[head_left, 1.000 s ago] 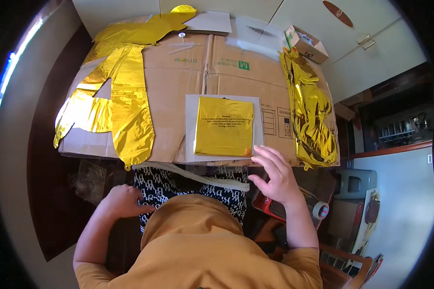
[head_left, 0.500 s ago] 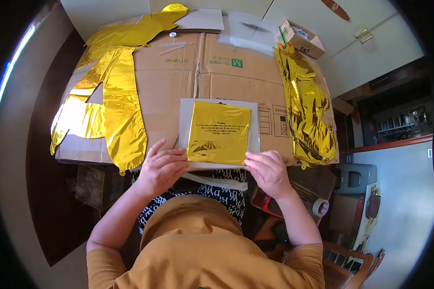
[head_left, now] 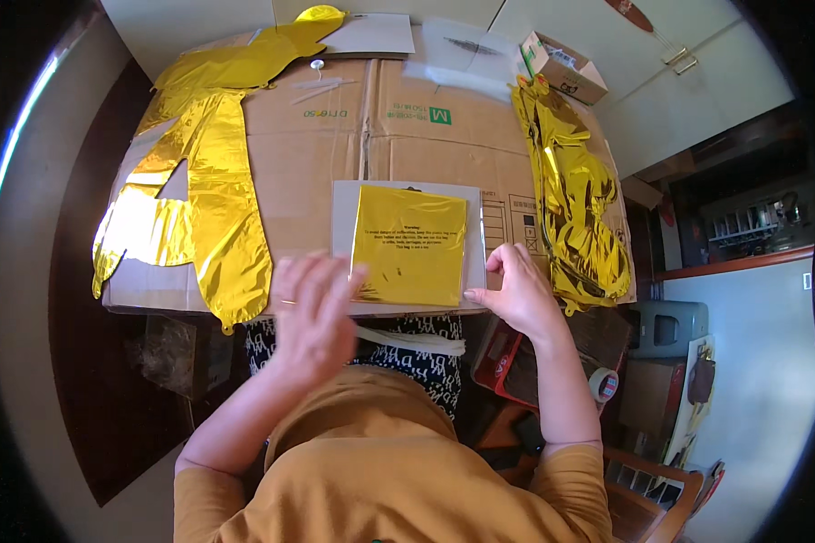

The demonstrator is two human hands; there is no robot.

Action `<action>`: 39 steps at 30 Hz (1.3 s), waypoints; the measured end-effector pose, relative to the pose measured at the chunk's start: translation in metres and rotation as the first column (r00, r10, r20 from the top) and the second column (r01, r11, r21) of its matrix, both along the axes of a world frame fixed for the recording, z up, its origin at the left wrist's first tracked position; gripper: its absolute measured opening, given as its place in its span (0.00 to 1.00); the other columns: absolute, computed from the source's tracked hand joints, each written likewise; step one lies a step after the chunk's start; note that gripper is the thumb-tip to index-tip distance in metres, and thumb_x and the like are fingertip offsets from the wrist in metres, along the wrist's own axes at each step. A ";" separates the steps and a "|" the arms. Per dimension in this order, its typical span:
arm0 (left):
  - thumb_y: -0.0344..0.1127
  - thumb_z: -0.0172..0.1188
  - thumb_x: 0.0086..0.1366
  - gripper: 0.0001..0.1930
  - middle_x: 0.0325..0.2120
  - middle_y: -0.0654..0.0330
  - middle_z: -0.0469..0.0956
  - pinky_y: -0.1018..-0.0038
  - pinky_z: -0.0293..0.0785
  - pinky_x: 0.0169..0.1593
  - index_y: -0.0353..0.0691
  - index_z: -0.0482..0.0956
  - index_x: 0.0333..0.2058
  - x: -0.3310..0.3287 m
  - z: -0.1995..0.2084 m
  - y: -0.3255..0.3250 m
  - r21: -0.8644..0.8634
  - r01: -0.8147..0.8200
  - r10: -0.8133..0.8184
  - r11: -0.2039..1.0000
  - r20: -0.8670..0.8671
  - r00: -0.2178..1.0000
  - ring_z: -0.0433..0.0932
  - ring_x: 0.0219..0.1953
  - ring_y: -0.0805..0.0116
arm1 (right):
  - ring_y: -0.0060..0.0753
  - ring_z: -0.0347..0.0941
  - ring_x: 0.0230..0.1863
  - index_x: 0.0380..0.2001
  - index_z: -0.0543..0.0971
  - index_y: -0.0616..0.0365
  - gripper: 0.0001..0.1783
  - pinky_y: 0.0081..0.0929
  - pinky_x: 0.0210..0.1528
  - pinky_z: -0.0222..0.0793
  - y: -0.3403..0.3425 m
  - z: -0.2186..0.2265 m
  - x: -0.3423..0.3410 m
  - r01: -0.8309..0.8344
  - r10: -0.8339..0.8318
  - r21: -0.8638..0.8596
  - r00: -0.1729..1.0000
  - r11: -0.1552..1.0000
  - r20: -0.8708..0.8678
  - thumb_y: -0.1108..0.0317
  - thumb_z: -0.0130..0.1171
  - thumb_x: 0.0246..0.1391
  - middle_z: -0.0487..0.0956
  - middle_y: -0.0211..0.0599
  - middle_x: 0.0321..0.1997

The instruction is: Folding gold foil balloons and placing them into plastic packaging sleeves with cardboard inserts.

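A flat square packet of folded gold foil in a clear bag point(head_left: 410, 258) lies over a pale grey card point(head_left: 342, 217) near the front edge of the cardboard. At the packet's lower left corner is my left hand point(head_left: 312, 317), blurred by motion, its fingers stretched out and nothing visibly held. My right hand point(head_left: 521, 294) is by the lower right corner, the thumb tip at the card's edge and the fingers raised apart from it. A spread gold foil balloon point(head_left: 226, 199) lies to the left, and a crumpled gold foil balloon point(head_left: 575, 190) to the right.
The large flat cardboard box point(head_left: 308, 154) serves as the work surface. A small open carton point(head_left: 566, 68) stands at its back right, with a clear plastic sheet point(head_left: 466, 59) and a white board point(head_left: 371, 34) alongside. A tape roll point(head_left: 603, 385) sits below the right edge.
My left hand has come off the packet's lower left corner and moved slightly right. My right hand's fingers have lifted and opened from the lower right corner. The packet lies in place.
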State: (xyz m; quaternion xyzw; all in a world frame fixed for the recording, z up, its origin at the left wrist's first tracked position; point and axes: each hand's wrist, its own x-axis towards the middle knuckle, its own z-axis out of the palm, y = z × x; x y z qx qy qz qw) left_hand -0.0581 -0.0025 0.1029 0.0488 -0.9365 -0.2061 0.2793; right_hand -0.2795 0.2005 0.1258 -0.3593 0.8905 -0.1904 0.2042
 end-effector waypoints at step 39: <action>0.23 0.63 0.54 0.19 0.56 0.47 0.73 0.52 0.70 0.61 0.38 0.81 0.46 0.090 -0.083 0.002 -0.003 0.301 -0.293 0.954 0.220 0.930 0.74 0.58 0.45 | 0.54 0.81 0.38 0.31 0.83 0.54 0.09 0.48 0.42 0.76 0.298 -0.054 -0.046 0.358 -0.078 0.532 0.876 0.767 -0.477 0.69 0.53 0.56 0.83 0.48 0.32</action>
